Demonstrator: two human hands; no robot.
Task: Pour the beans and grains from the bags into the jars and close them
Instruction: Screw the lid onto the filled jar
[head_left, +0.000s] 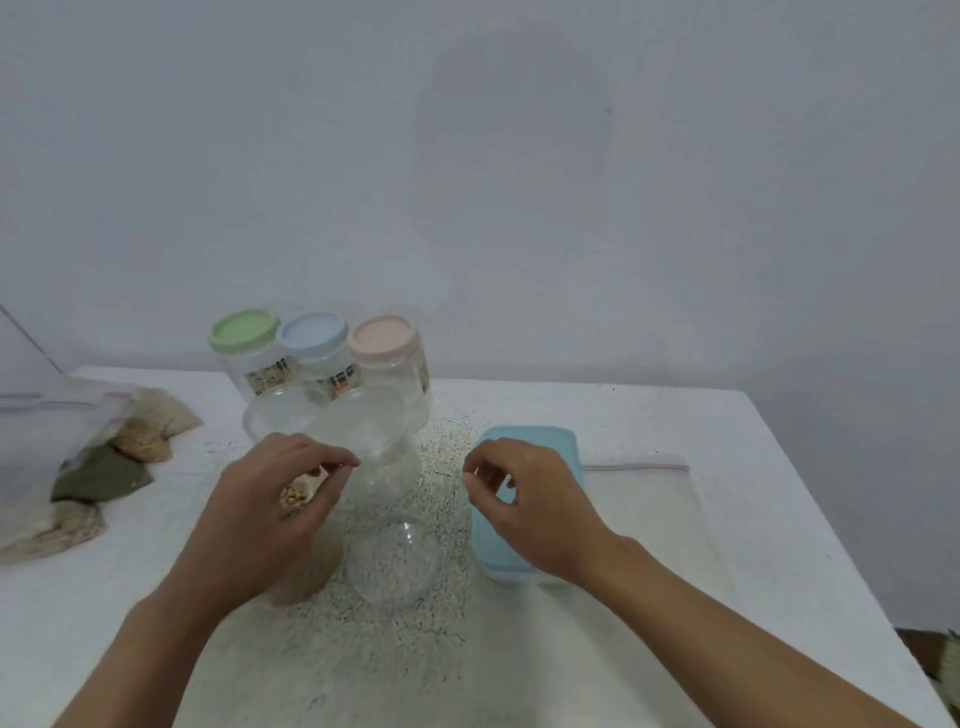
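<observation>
Beans (295, 496) pinched in the curled left hand (270, 499), right hand (524, 499) half-curled and empty above blue lid (524, 441), three capped jars (317, 358) lined up behind on the surface (727, 519)

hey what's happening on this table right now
A person is transferring beans and grains into jars. The left hand holds a bag of pale beans over a clear open jar lying amid spilled grain. The right hand hovers empty above a blue lid. Three lidded jars stand behind, filled bags wait at left, and an empty zip bag lies at right.
</observation>
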